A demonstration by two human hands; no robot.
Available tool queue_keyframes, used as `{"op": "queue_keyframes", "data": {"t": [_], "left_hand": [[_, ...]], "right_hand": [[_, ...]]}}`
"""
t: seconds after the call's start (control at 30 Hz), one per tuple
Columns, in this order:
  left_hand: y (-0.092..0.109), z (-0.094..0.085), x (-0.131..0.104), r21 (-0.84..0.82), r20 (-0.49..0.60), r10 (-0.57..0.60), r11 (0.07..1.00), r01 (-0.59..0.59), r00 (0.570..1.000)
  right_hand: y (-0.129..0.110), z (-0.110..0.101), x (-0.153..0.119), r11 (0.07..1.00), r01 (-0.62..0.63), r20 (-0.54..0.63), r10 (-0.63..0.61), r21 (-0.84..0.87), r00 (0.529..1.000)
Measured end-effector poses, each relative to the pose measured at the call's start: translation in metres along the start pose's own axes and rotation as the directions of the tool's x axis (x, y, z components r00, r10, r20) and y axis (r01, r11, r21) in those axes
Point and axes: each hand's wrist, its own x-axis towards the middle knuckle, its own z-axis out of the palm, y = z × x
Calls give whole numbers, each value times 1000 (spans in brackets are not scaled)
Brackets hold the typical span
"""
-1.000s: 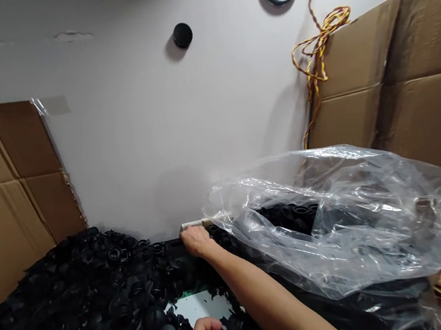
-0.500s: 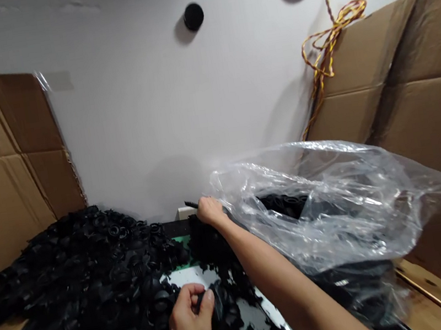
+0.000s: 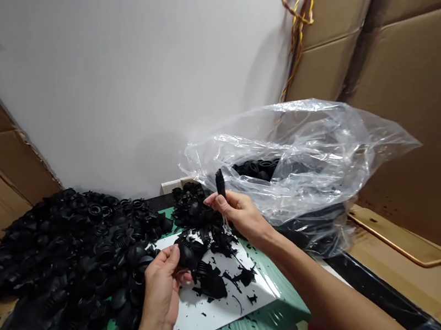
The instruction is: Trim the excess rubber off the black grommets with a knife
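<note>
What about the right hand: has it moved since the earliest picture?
Yes. The right hand has moved rightward and nearer the camera, judged against the pale block by the wall; now they are clearly apart.

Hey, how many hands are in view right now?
2: the left hand holds a black part over the white board; the right hand, in front of the clear bag, holds a slim black tool.

Glare on plastic bag (image 3: 314, 178), shadowed wall (image 3: 119, 80)
</note>
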Motion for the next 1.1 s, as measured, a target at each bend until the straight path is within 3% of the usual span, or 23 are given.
{"op": "queue_keyframes", "data": {"t": [0.17,0.27,0.43,0.57,0.7,1.1], "left_hand": [[5,3,-2,-56,14,-43,997,44,999],[5,3,-3,-76,16,-63,995,64,998],[-1,3,-4,-10,-35,-5,1000,4,999],[-8,4,-5,67,-92,92,994,-86,992],[-9,5,-7,105,-117,102,990,-90,988],[-13,8,-8,91,-133,137,988,-126,981]], "right_hand": [[9,6,-14,938,-120,4,125,325,992],[11,14,-23,912,-106,20,107,397,994],[13,18,-37,965,31,1,-32,260,999],[18,21,-44,993,37,-104,-25,114,994],[22,27,-46,996,77,-162,-82,-38,983],[27,34,-46,995,-15,-111,25,96,993]]}}
